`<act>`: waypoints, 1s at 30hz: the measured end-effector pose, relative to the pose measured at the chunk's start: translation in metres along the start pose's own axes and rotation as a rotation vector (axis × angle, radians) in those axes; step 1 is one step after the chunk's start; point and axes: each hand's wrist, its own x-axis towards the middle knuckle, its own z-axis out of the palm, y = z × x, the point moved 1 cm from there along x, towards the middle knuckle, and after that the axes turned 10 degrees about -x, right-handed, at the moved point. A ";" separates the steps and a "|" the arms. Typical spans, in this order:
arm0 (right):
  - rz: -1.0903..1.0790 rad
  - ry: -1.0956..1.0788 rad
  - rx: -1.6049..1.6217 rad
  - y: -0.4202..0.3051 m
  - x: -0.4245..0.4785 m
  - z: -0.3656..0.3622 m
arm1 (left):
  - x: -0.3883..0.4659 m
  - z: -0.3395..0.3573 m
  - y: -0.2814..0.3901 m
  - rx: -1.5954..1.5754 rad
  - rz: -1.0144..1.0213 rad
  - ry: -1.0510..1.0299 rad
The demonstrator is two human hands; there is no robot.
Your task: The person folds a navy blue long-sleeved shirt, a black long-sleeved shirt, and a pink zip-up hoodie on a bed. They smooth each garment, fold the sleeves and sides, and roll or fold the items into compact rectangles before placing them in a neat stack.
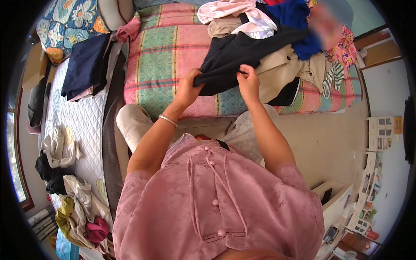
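Note:
A black garment (234,55), its exact kind unclear, stretches over the checked bedspread (162,61) in front of me. My left hand (189,88) grips its near left edge, thumb below and fingers above. At its near right side my right hand (249,85) has curled fingers against the cloth; whether they pinch it is hard to see. Under and beside the black garment lies a beige garment (276,73) with a dark button. Another black piece (286,94) sticks out below that one.
Behind are a pink-and-white top (227,9), a blue garment (289,14) and a green-striped cloth (333,78). Folded dark navy clothes (85,66) rest on a white quilted surface (87,123) at left. Crumpled clothes (78,191) lie nearer. An open-topped box (334,198) stands at right.

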 end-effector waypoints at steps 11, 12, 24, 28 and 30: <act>-0.417 -0.184 -1.133 0.004 0.051 -0.019 | -0.069 -0.046 -0.011 0.160 0.003 0.026; -0.503 -0.216 -1.086 0.001 0.046 -0.018 | -0.072 -0.053 -0.011 0.189 0.000 0.057; 0.114 -0.817 -0.077 0.021 -0.070 0.026 | -0.068 -0.082 -0.033 0.358 -0.033 0.401; 0.501 -0.717 0.497 0.004 -0.067 0.029 | -0.076 -0.086 -0.042 0.349 -0.167 0.327; 0.589 -0.728 0.658 -0.004 -0.063 0.032 | -0.079 -0.085 -0.041 0.376 -0.198 0.268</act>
